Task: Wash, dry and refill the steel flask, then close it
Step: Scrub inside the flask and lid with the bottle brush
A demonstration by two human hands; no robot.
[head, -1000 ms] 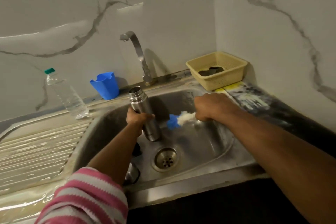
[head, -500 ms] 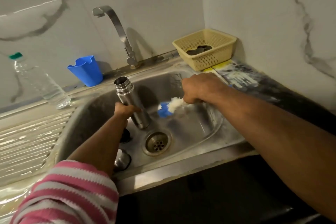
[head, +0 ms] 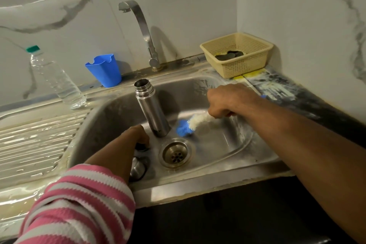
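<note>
The right hand (head: 227, 101) grips the bottle brush (head: 195, 123); the left hand (head: 136, 134) curls over a dark cap (head: 142, 147), hold unclear. Steady the open flask (head: 151, 109) before brushing inside.

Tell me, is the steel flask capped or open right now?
Open: the steel flask stands in the sink with its threaded mouth bare, no cap on it.

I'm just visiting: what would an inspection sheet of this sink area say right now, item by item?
Surface: steel sink, wet, with a drainboard.
Job's things: steel flask stands open and unheld in the basin; bottle brush; caps by the drain.
Clutter: plastic bottle, blue cup, basket.
Hands: left hand low over a cap, grip unclear; right hand grips the brush.
Cables: nothing seen.
Surroundings: tap, not running; marble walls.
</note>
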